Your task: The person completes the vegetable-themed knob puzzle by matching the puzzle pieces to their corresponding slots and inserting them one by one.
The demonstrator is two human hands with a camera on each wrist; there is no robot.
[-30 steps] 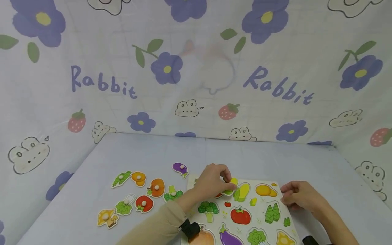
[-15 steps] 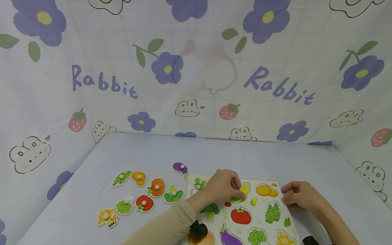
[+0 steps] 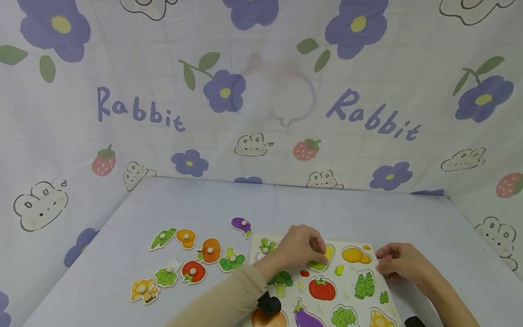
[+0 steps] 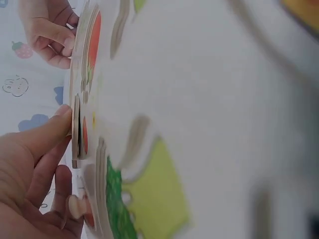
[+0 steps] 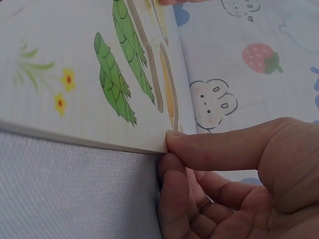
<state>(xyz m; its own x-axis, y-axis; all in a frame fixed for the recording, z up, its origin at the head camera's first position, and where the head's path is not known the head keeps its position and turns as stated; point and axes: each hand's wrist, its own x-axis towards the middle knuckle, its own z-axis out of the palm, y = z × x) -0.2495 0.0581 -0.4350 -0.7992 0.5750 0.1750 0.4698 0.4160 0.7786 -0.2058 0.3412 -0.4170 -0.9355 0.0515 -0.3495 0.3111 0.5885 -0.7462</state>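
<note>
My left hand [image 3: 300, 247] pinches a yellow-and-green corn puzzle piece [image 3: 318, 266] over the corn picture in the board's back row. Fingers cover most of the piece; in the left wrist view only its thin wooden edge [image 4: 76, 132] shows, tilted against the board. Whether it sits in the recess I cannot tell. The white puzzle board [image 3: 300, 284] bears vegetable pictures. At its back right corner my right hand [image 3: 402, 263] grips the edge between thumb and fingers, seen closely in the right wrist view. A radish-like piece with a knob [image 3: 266, 247] lies at the board's back left.
Left of the board lie several knobbed pieces: an eggplant [image 3: 241, 225], broccoli [image 3: 232, 260], tomato [image 3: 193, 271], pumpkin [image 3: 210, 250], potato [image 3: 185, 238], green vegetable [image 3: 163, 238], cabbage [image 3: 166, 274] and mushroom [image 3: 144, 290]. A patterned curtain [image 3: 261, 91] hangs behind the table.
My left hand has moved right with the corn piece, from beside the corn picture to over it, uncovering the radish-like piece. The right hand has stayed at the board's edge.
</note>
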